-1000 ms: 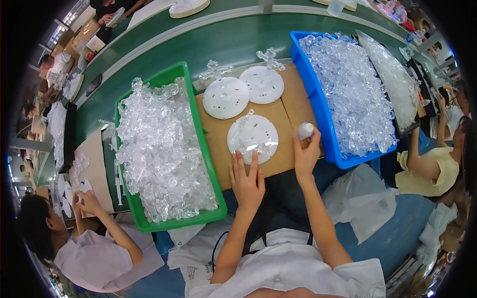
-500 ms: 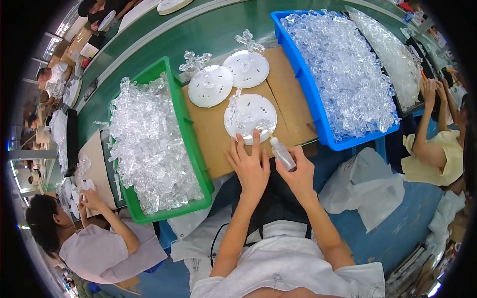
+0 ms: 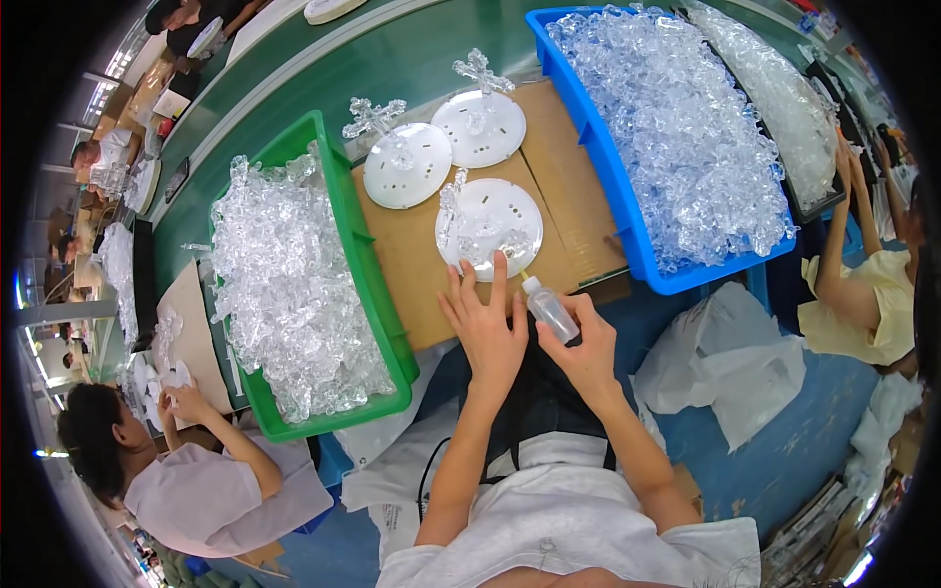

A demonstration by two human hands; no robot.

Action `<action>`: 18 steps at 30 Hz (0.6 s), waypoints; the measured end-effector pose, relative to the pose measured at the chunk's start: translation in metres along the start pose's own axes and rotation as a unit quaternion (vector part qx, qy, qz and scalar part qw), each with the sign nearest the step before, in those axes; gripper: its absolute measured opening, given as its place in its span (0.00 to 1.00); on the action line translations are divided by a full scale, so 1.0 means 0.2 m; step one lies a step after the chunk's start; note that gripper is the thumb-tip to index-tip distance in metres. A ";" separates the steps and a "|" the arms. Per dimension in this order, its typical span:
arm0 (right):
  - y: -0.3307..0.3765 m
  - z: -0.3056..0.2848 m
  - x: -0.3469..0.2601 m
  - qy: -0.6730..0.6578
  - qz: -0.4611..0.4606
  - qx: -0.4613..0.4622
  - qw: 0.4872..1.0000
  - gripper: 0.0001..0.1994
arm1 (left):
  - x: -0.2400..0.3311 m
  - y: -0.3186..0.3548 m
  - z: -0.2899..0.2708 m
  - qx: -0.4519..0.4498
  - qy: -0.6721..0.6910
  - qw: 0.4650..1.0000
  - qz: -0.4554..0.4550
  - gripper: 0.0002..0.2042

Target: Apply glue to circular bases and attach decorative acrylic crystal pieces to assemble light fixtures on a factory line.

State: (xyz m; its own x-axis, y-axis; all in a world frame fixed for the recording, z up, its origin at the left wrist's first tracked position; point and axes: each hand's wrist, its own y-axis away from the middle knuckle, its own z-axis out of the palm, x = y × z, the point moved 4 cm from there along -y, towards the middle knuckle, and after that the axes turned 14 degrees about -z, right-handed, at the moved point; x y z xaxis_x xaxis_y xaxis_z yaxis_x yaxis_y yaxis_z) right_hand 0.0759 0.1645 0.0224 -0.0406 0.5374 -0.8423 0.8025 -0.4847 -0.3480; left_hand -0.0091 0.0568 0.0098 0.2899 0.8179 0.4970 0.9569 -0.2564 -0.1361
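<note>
Squeeze bottle (image 3: pixel 549 309), small and clear w/ a white nozzle, sits pinched in the right hand (image 3: pixel 588 348), fingers curled round its lower body. Long axis runs diagonal: base toward the wrist at lower right, nozzle up-left, tip just at the near rim of the closest white disc (image 3: pixel 490 227). Held that way, prob. so the tip meets the joint where the clear plastic ornament (image 3: pixel 453 211) stands on the disc.

Left hand (image 3: pixel 485 328) is spread flat, palm down on the cardboard sheet (image 3: pixel 421 274), fingertips touching the disc's near edge; looks like it pins the disc so it won't slide.

Two more discs w/ clear cross-shaped pieces upright on them (image 3: pixel 407 165) (image 3: pixel 480 127) are set further back on the same cardboard, apart from the one in hand, prob. parked out of the way.

Green bin (image 3: pixel 377 323) of clear parts is just left of the cardboard, blue bin (image 3: pixel 627 235) of similar parts just right: both within arm's reach on the green bench (image 3: pixel 412 59). Other people work at left and right edges.
</note>
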 end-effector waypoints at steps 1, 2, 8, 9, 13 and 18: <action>0.00 0.00 0.01 0.000 0.001 0.000 1.000 0.14 | 0.00 0.00 0.00 -0.006 0.001 1.000 0.001 0.29; -0.01 0.01 0.01 0.003 -0.004 -0.008 1.000 0.14 | 0.00 0.00 -0.01 -0.006 0.000 1.000 0.000 0.29; -0.04 0.01 0.01 -0.015 0.026 -0.034 0.999 0.15 | -0.01 -0.01 -0.02 -0.006 -0.007 1.000 0.004 0.28; -0.04 0.01 0.01 -0.019 0.029 -0.035 0.999 0.15 | -0.01 -0.01 -0.02 -0.009 -0.014 1.000 0.005 0.28; -0.05 0.00 0.03 -0.008 0.020 -0.025 0.999 0.15 | -0.06 -0.02 -0.04 -0.038 0.073 0.996 0.019 0.28; -0.06 -0.09 0.09 -0.029 0.031 0.052 0.998 0.15 | -0.01 0.02 -0.06 -0.074 0.091 0.992 0.038 0.26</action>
State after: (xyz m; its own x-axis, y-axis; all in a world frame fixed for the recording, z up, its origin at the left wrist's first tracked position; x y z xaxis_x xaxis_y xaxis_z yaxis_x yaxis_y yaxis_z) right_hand 0.0758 0.1920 0.0182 -0.0306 0.4643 -0.8851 0.7386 -0.5861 -0.3330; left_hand -0.0060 0.0480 0.0182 0.3405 0.6896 0.6391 0.9158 -0.3972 -0.0593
